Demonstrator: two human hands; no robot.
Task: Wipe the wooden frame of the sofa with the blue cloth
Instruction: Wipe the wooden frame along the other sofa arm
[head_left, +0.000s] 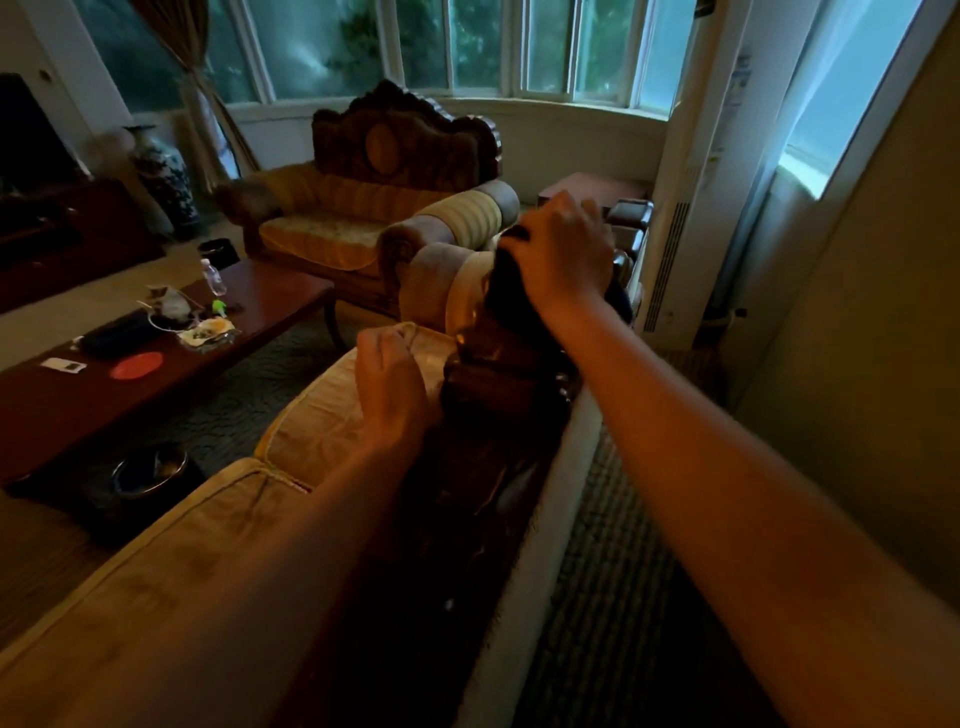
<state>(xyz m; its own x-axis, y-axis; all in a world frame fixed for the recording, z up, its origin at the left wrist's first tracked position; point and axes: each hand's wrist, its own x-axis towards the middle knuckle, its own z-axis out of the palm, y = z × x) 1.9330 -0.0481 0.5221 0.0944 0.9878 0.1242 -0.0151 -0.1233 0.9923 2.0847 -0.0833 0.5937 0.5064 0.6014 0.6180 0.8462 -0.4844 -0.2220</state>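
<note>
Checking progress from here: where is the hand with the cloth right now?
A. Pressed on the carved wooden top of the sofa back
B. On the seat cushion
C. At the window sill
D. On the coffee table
A: the right hand presses the dark cloth onto the carved wooden frame along the sofa's back.

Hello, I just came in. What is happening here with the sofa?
A person is cleaning the sofa's carved wooden frame. The right hand presses a dark cloth onto the far, raised end of the frame's top. The left hand is loosely closed, holding nothing visible, near the back cushion. The nearer stretch of the frame lies in shadow.
</note>
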